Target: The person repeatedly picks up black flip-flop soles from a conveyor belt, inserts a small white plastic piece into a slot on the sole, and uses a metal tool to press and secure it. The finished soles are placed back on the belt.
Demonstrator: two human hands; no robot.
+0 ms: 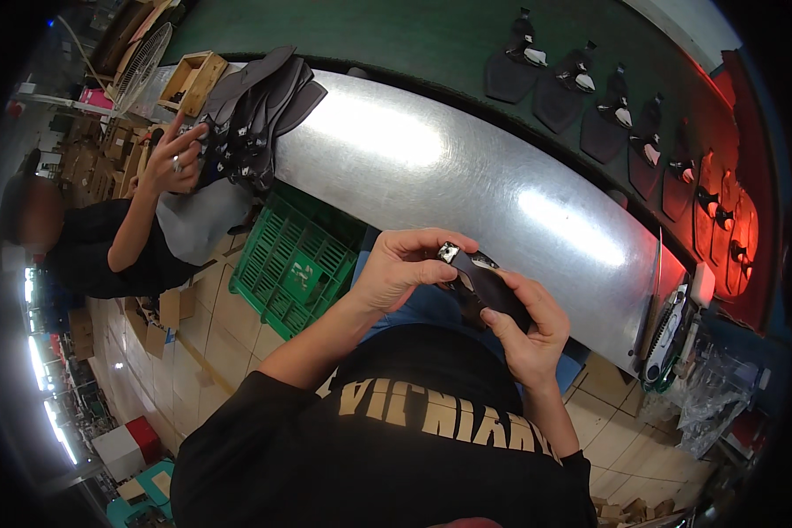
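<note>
Both my hands hold a dark shoe part (491, 290) in front of my body, above the near edge of the metal table. My left hand (414, 268) pinches one end, where a shiny ornament (449, 253) shows between thumb and fingers. Around the broader dark end, my right hand (532, 330) is closed, thumb on the near side and fingers on the far side. The underside and part of its middle are hidden by my fingers.
A metal table (466, 194) runs before me, with a green belt (396, 40) beyond carrying several dark shoe parts (559, 101) toward a red-lit opening (730, 202). Left are a pile of shoe parts (260, 106), a green crate (290, 264) and a co-worker's hand (174, 158). Tools (669, 330) lie right.
</note>
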